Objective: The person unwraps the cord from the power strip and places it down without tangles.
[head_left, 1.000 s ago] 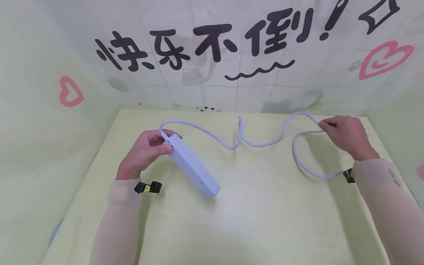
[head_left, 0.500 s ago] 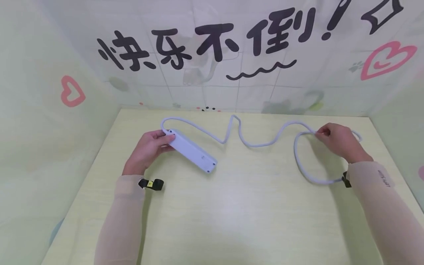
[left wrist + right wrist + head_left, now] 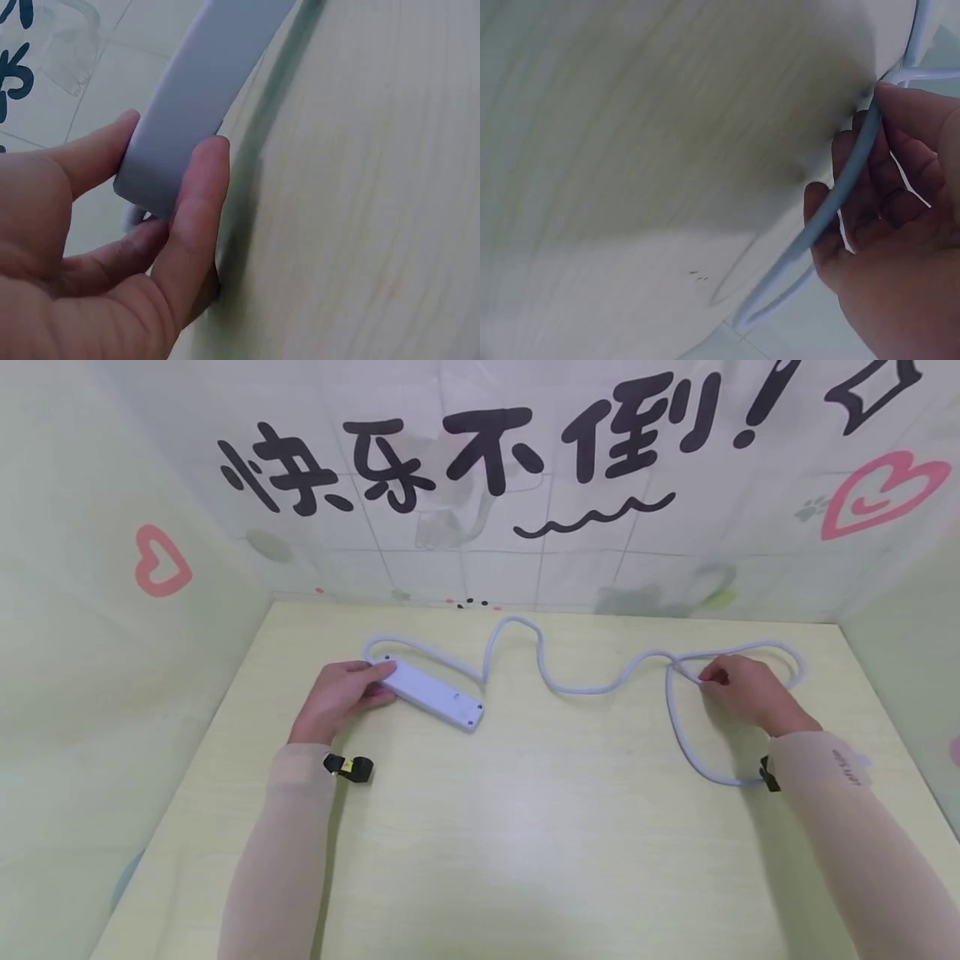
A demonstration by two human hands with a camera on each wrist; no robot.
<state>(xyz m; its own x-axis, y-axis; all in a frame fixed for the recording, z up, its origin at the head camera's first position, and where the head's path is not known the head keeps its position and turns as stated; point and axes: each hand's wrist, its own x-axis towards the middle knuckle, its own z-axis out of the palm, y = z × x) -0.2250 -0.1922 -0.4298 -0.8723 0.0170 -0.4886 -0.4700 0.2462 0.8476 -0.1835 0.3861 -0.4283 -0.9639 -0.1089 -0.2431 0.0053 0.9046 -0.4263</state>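
Observation:
A white power strip (image 3: 431,692) lies slanted on the left half of the table, screw-dotted face up. My left hand (image 3: 341,693) pinches its far left end; in the left wrist view the thumb and fingers (image 3: 202,176) grip opposite sides of the strip (image 3: 199,97). From that end a white cord (image 3: 573,691) runs in bends across the back of the table to the right. My right hand (image 3: 742,692) pinches the cord at the back right, and the right wrist view has the cord (image 3: 840,184) crossing the fingers. The plug end cannot be made out.
The pale wooden table (image 3: 525,843) spreads out in front of both hands. A printed curtain (image 3: 480,560) with black characters and pink hearts stands along the back edge and both sides. A cord loop curves below the right hand towards its wrist.
My left hand has lowered the power strip, which now lies flatter and more level. The right hand has drawn the cord left and towards me, and a loop now lies behind it.

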